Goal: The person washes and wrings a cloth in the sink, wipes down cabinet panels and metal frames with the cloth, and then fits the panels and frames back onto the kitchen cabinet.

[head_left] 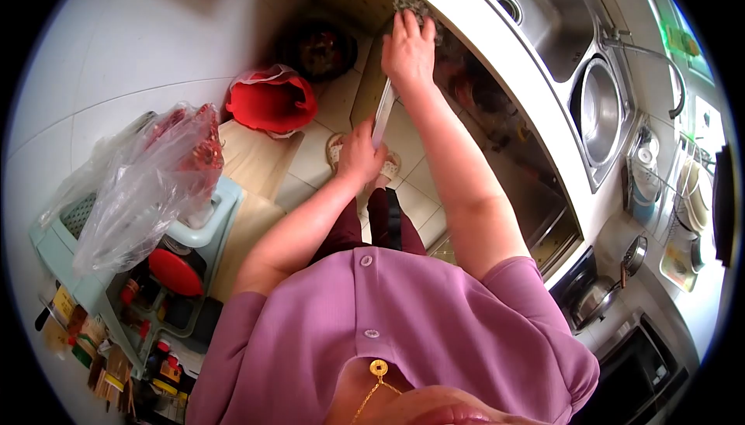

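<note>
My right hand point(409, 53) presses a grey crumpled cloth point(415, 8) against the top corner of an open cabinet door point(369, 88), just under the counter edge. Its fingers are together over the cloth. Lower down, my left hand point(362, 153) is wrapped round the door's edge, with part of the pale edge showing above it. The cabinet point(497, 115) stands open to the right of the door, its inside dark. My feet in light sandals show on the tiled floor below the door.
A red bag-lined bin point(268, 103) and a dark round container point(320, 51) stand left of the door. Plastic bags point(155, 184) lie on a pale blue rack point(101, 293) at the left. The counter point(466, 18) with a steel sink point(535, 14) runs along the right.
</note>
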Motion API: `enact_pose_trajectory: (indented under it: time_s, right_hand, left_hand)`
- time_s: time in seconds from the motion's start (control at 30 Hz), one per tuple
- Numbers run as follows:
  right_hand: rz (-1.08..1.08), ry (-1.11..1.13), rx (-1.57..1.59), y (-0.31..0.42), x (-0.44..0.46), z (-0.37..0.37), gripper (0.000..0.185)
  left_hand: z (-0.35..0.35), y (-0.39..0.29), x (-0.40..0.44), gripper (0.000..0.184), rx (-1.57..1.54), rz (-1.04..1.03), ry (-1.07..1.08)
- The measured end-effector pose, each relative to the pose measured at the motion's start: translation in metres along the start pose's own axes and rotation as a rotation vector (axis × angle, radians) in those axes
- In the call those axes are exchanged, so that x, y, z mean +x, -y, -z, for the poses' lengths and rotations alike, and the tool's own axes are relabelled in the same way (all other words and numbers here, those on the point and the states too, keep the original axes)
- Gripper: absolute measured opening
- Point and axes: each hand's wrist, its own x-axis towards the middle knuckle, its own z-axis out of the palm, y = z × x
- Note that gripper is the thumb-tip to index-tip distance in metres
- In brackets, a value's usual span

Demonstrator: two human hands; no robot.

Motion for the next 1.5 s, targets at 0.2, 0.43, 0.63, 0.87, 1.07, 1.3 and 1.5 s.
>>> enact_pose_trajectory:
  time_s: [0.2,0.43,0.63,0.87,1.07,1.3,1.5]
  right_hand:
    - [-0.341,-0.131,0.325,-0.009,-0.002,0.003,0.036]
    - [-0.301,0.309,0.786,0.005,-0.112,0.041,0.03]
    - [-1.059,-0.032,2.018,0.007,-0.096,0.067,0.035]
    - [-0.824,-0.078,0.937,0.007,-0.04,-0.026,0.036]
    - [-1.158,-0.042,1.116,-0.031,0.038,-0.046,0.055]
    - [-1.052,-0.026,1.133,0.01,-0.008,-0.02,0.021]
    - [-1.228,0.093,1.686,0.082,-0.09,-0.046,0.025]
  left_hand:
    - [0.001,0.002,-0.001,0.059,-0.011,0.058,0.015]
    - [0.009,0.013,0.004,0.054,0.026,0.042,-0.056]
    - [0.008,0.01,0.002,0.055,0.063,0.074,-0.045]
    - [0.014,0.015,0.005,0.055,0.022,0.001,-0.049]
    - [0.021,0.014,0.007,0.054,0.027,-0.008,-0.012]
    - [0.002,0.056,-0.021,0.053,0.072,-0.072,-0.108]
    - [0.015,0.094,-0.038,0.045,-0.183,0.193,-0.013]
